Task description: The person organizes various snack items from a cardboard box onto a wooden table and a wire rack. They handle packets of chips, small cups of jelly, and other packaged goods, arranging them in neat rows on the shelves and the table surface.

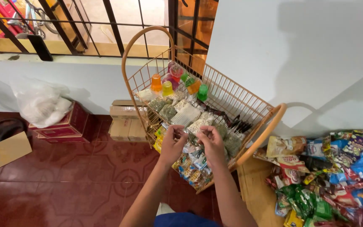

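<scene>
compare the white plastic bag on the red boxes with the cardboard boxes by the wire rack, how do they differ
The white plastic bag is soft, crumpled and rounded; the cardboard boxes are brown, stiff and square-edged. The bag rests on top of red boxes; the cardboard boxes stand stacked on the tiled floor. Both sit against the white wall.

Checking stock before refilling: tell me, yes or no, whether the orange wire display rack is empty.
No: the orange wire display rack holds coloured jelly cups and clear snack packets.
</scene>
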